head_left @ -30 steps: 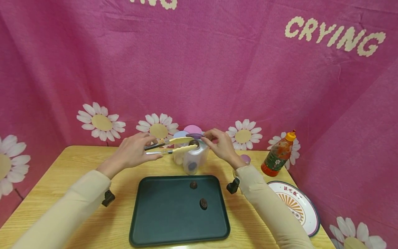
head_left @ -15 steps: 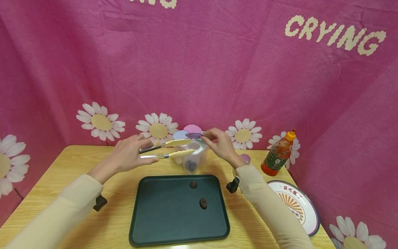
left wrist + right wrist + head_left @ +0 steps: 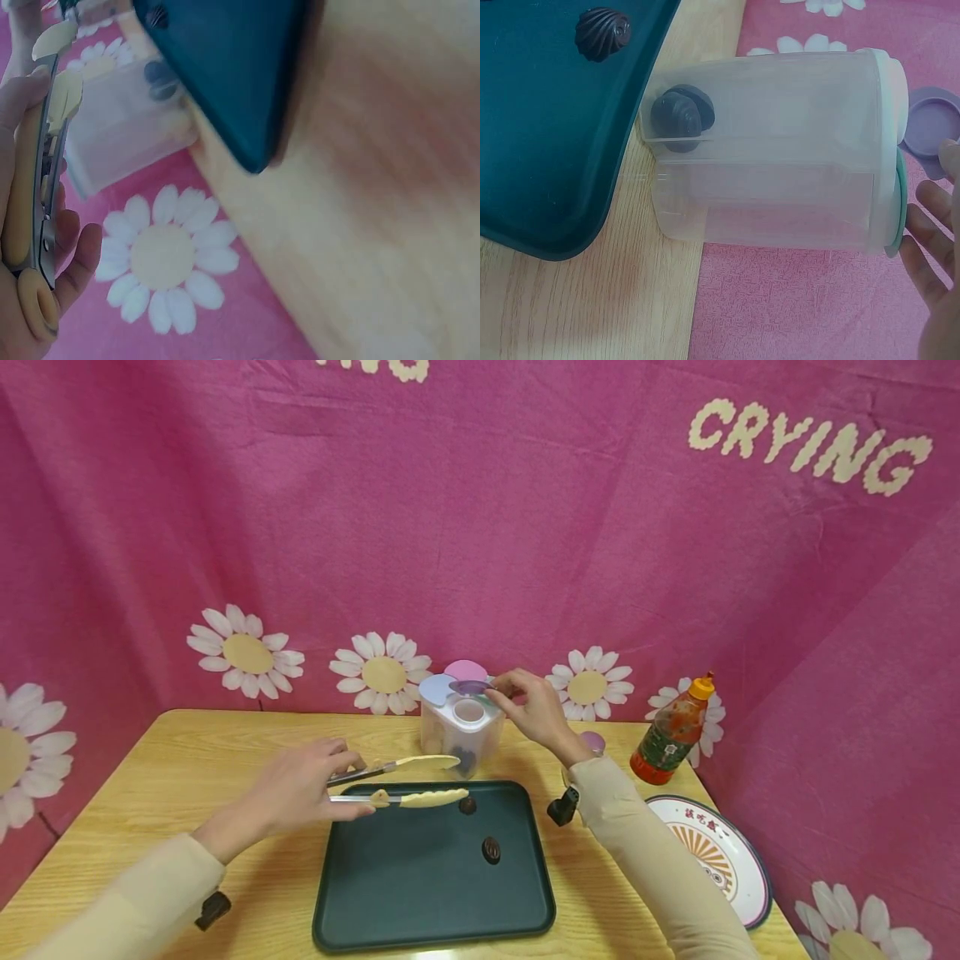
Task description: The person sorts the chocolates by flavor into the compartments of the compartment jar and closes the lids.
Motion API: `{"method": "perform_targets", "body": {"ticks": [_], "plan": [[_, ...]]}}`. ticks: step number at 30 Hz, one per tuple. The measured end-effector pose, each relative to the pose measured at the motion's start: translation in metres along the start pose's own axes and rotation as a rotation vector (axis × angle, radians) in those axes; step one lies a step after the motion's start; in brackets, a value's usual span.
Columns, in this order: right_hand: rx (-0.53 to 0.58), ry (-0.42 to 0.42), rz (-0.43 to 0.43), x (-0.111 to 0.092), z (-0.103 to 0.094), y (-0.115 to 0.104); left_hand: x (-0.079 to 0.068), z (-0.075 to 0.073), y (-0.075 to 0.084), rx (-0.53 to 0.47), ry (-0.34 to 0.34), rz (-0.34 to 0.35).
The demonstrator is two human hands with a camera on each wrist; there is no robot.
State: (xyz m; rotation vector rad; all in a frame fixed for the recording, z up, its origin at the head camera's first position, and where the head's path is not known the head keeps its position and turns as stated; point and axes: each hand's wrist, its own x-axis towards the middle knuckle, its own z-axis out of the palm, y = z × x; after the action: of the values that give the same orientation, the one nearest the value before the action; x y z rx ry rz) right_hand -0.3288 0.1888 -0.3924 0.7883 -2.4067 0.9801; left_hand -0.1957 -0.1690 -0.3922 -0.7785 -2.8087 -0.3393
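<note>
My left hand (image 3: 300,785) grips a pair of tongs (image 3: 431,797) with pale yellow tips. The tips stand apart with nothing between them, over the far edge of the dark green tray (image 3: 405,877). On that tray lie two dark, ridged chocolates, an oval one (image 3: 491,850) and a swirled one (image 3: 602,34). My right hand (image 3: 536,710) pinches the raised purple lid (image 3: 470,687) of a clear divided container (image 3: 780,202), keeping its round opening uncovered. Dark chocolates (image 3: 679,116) sit at the bottom of one compartment. Its blue lid (image 3: 435,690) and pink lid (image 3: 465,670) are down.
A red sauce bottle (image 3: 671,731) with a yellow cap stands at the back right. In front of it lies a patterned white plate (image 3: 742,877). A small purple-topped item (image 3: 592,742) is partly behind my right forearm. A pink cloth (image 3: 480,527) hangs behind the table.
The tongs let a dark chocolate go into the container's opening. My left hand has since drawn the tongs back toward me and down over the tray. The right hand stays on the lid.
</note>
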Motion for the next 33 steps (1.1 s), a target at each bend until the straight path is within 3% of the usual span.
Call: {"method": "perform_targets", "body": {"ticks": [8,18,33], "plan": [[0.011,0.003,0.001,0.000,0.001,0.002,-0.013,0.026,0.014,-0.051,-0.074,0.015],[0.009,0.007,0.000,0.001,0.001,0.001,-0.018,0.051,0.028,-0.116,-0.171,0.029],[0.016,0.010,0.005,0.001,0.001,0.000,-0.013,0.069,0.041,-0.148,-0.185,0.050]]}}
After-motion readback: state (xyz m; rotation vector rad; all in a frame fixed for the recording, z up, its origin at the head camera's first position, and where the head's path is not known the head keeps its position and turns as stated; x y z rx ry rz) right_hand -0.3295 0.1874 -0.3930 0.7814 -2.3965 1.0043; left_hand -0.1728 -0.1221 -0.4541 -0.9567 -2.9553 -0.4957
